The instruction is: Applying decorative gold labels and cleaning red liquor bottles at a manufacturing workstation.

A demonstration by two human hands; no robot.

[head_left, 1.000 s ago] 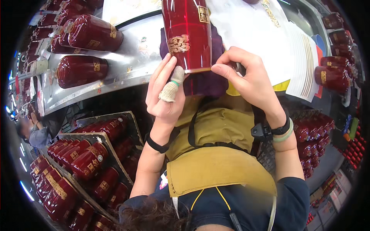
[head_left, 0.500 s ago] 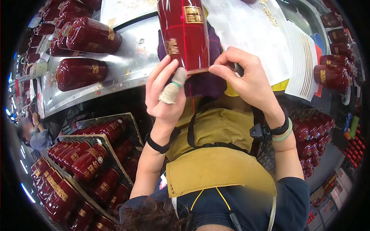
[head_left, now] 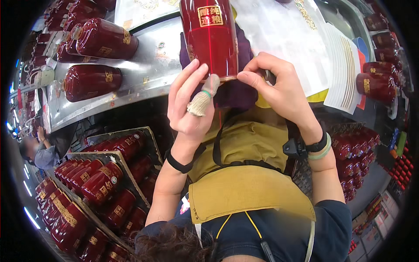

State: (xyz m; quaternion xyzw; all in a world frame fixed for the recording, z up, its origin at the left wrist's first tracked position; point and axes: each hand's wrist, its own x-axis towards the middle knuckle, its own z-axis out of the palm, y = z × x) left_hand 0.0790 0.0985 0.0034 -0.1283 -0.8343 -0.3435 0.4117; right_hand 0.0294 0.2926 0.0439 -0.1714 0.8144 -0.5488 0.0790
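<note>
A big deep-red glass bottle [head_left: 214, 48] with a gold square label lies on a bunched purple cloth [head_left: 235, 95], its base towards me. My left hand [head_left: 190, 102] is open at the base's left corner, fingers stretched, fingertips touching the glass. A knitted finger cover [head_left: 201, 102] with a green band sits on one finger and presses at the base rim. At the base's right corner, my right hand [head_left: 279, 83] is closed in a pinch, thumb tip against the rim. A small dark object [head_left: 269, 77] shows between its curled fingers; its kind is unclear.
More red bottles [head_left: 94, 82] lie or stand on the metal table [head_left: 148, 65] at left, others [head_left: 377, 85] at right. White sheets with gold strips [head_left: 345, 65] lie right. Crates of bottles [head_left: 104, 183] stand below left. Another person [head_left: 43, 153] is at far left.
The bottle has rolled leftwards about its length: the square label has shifted left and gold lettering at the left edge has turned from sight. My left hand has moved slightly right.
</note>
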